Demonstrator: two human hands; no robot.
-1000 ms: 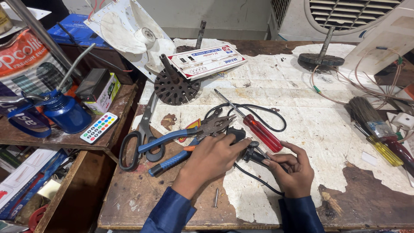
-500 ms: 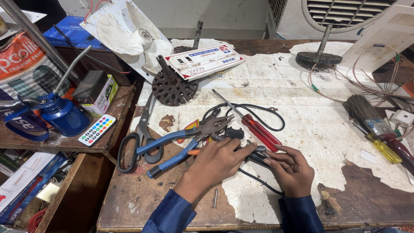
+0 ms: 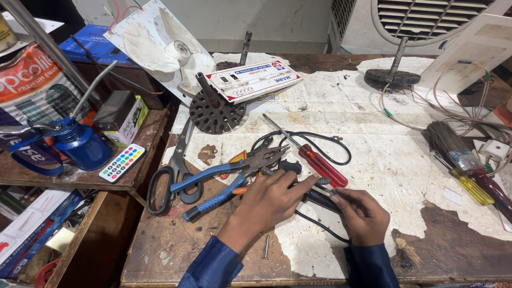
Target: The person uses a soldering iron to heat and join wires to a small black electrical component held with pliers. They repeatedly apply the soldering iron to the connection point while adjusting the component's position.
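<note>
worn wooden table (image 3: pixel 176 250) with peeling white cover: a black plug (image 3: pixel 314 196) lies between both hands, long axis left-right. left hand (image 3: pixel 269 200) curls over it; right hand (image 3: pixel 362 214) pinches its end, equally near.
</note>
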